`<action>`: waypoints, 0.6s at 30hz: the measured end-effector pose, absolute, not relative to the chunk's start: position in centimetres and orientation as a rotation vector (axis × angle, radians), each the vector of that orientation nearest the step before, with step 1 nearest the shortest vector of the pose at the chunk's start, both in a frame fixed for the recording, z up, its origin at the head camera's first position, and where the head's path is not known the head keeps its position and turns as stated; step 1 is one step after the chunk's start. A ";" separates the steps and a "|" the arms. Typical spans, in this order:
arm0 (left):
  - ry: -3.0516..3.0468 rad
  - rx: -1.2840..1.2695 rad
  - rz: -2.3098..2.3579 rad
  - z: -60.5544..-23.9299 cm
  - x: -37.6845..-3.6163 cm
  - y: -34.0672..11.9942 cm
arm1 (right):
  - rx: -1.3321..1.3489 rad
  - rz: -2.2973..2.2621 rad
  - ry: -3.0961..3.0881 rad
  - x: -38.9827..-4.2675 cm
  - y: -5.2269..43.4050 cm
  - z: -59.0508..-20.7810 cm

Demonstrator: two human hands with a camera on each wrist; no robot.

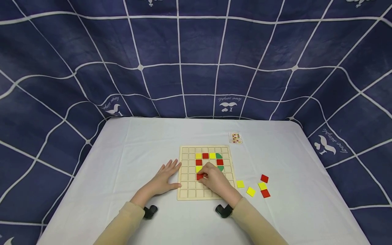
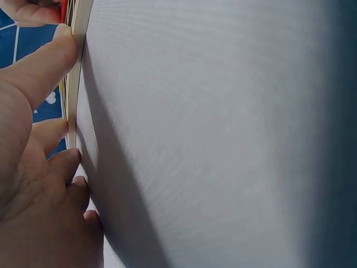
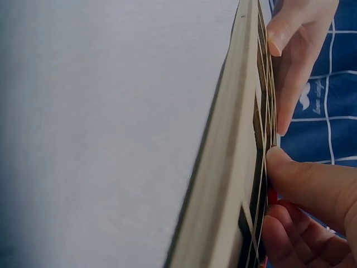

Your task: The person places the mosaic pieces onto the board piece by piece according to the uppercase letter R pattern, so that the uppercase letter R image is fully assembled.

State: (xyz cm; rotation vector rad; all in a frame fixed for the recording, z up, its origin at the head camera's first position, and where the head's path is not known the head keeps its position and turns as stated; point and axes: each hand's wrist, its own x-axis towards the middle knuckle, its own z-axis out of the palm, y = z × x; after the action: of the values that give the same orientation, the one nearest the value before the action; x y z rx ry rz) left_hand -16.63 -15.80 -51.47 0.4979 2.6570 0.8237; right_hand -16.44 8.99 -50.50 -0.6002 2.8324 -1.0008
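I see my right hand [image 1: 215, 180] resting on the wooden board [image 1: 188, 190], its fingers [image 3: 312, 184] curled and pinching a red tile [image 1: 199, 176] that sits in a square of the grid just under their tips. My left hand [image 1: 165, 177] lies flat on the counter [image 1: 128, 153], fingers [image 2: 39, 72] spread and straight, the tips touching the board's left edge. Just beyond my right fingers, more yellow, red and green tiles [image 1: 209, 160] fill squares of the board. Off to the right of that hand, loose tiles [image 1: 257, 186] lie on the counter, near one another. Well past the board lies a small pattern card [image 1: 235, 137].
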 end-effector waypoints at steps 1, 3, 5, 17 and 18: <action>2.658 0.493 0.821 -51.5 -16.6 -15.8 | -0.599 -1.003 2.831 -16.5 9.0 -50.5; 2.660 0.491 0.828 -51.5 -16.6 -15.8 | -0.603 -1.003 2.831 -16.5 8.9 -50.5; 2.662 0.489 0.836 -51.5 -16.6 -15.8 | -0.614 -0.999 2.835 -16.5 8.9 -50.6; 2.661 0.496 0.831 -51.5 -16.6 -15.8 | -0.618 -1.032 2.836 -16.4 9.0 -50.6; 2.662 0.498 0.829 -51.5 -16.6 -15.8 | -0.616 -1.043 2.837 -16.3 9.1 -50.5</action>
State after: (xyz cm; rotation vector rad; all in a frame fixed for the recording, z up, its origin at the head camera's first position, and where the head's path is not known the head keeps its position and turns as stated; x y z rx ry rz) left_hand -16.57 -15.77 -51.46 0.4977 2.6616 0.8290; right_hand -16.30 9.12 -50.55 -0.6161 2.8368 -1.0433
